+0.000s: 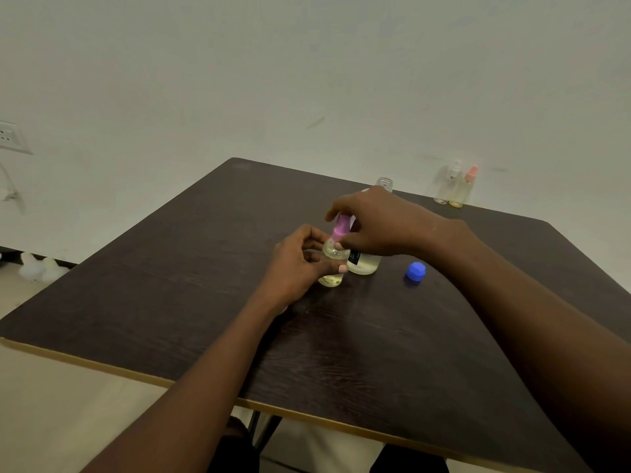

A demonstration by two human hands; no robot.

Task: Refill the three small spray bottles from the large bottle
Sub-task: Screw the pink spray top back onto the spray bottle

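A small clear spray bottle (333, 268) with yellowish liquid stands mid-table. My left hand (300, 264) grips its body. My right hand (375, 221) pinches its pink spray top (340, 228) from above. Right behind it stands the large bottle (364, 264) with pale yellow liquid and a dark label; its open neck (384, 183) shows above my right hand. Its blue cap (415, 270) lies on the table to the right. Two more small spray bottles, one with a white top (448, 184) and one with an orange top (464, 189), stand at the far right edge.
The dark wooden table (239, 319) has a light front edge and touches a white wall at the back. A wall socket (10, 136) is at far left. White objects (37, 268) lie on the floor to the left.
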